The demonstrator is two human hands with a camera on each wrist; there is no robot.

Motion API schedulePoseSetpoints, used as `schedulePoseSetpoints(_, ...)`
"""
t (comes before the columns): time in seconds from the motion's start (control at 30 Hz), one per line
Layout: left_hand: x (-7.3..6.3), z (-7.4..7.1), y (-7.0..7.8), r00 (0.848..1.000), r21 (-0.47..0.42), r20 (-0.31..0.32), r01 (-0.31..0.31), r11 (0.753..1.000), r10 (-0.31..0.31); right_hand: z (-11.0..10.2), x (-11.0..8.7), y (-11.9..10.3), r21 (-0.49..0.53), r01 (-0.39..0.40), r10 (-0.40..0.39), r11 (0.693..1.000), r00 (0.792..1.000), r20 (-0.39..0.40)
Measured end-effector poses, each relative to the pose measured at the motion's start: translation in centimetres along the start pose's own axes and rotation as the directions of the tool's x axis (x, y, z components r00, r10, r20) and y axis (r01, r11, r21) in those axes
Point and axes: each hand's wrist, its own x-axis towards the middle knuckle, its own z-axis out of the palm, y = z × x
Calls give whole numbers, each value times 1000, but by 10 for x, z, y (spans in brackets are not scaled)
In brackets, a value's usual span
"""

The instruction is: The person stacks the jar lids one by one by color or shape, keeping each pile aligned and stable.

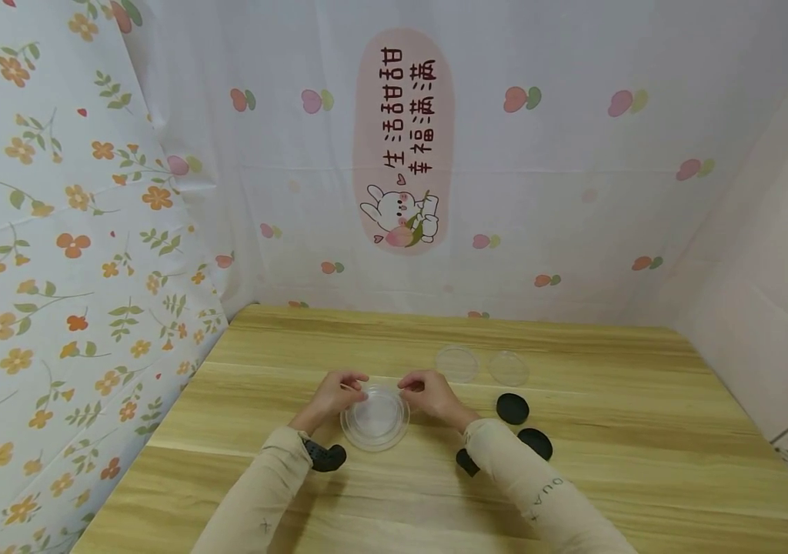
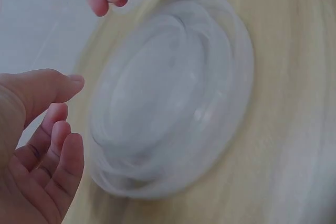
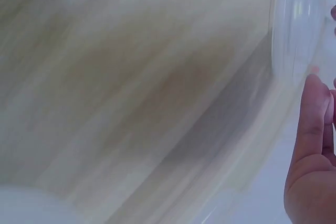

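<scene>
A stack of clear round plastic dishes [image 1: 375, 440], with a smaller circle set inside a larger one, lies on the wooden table; it is blurred in the left wrist view, where its layered rims [image 2: 231, 114] overlap. At the stack's far left edge is my left hand [image 1: 337, 394], thumb and fingers apart with nothing between them in the left wrist view. My right hand [image 1: 429, 392] is by the far right edge, its fingers loosely bent and apparently apart from the rims. In the right wrist view that hand [image 3: 315, 156] is cut off by the frame edge.
Two thin clear round discs [image 1: 457, 364] lie behind and right of the stack. Two black round pieces [image 1: 512, 408] sit near my right forearm, one partly behind the sleeve. Printed cloth [image 1: 546, 192] hangs along the table's back edge.
</scene>
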Motion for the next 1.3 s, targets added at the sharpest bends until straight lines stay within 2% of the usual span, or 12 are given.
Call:
schedulePoseSetpoints(0.1,3,2,10,1000,11,17,-20,1000,20,-11,-3,6,11,-30,30,999,1000,-9)
schedulePoseSetpoints(0.17,5,4,16,998,7,38,-54,999,54,-19,-5,9,24,-56,56,998,998,-25)
schedulePoseSetpoints(0.2,3,6,23,997,0,48,-63,998,63,-23,-6,11,27,-60,61,998,998,-33)
schedulePoseSetpoints(0.4,15,25,39,986,2,96,-136,991,135,-52,-9,24,44,-88,91,995,993,-74)
schedulePoseSetpoints(0.43,20,30,38,983,8,107,-148,989,146,-57,-10,26,45,-100,103,994,992,-78)
schedulePoseSetpoints(0.57,27,44,50,974,9,152,-174,985,171,-72,-12,34,39,-158,162,987,979,-126)
schedulePoseSetpoints(0.73,37,60,61,968,0,187,-170,985,167,-82,-12,46,44,-206,210,978,961,-177)
schedulePoseSetpoints(0.9,45,72,66,974,4,159,-166,986,163,-87,-9,53,44,-274,277,961,936,-217)
schedulePoseSetpoints(1.1,51,85,64,982,10,60,-182,983,181,-91,-7,57,16,-338,332,941,914,-231)
schedulePoseSetpoints(1.3,55,93,63,991,-4,11,-133,991,133,-92,-8,55,-25,-366,347,930,900,-264)
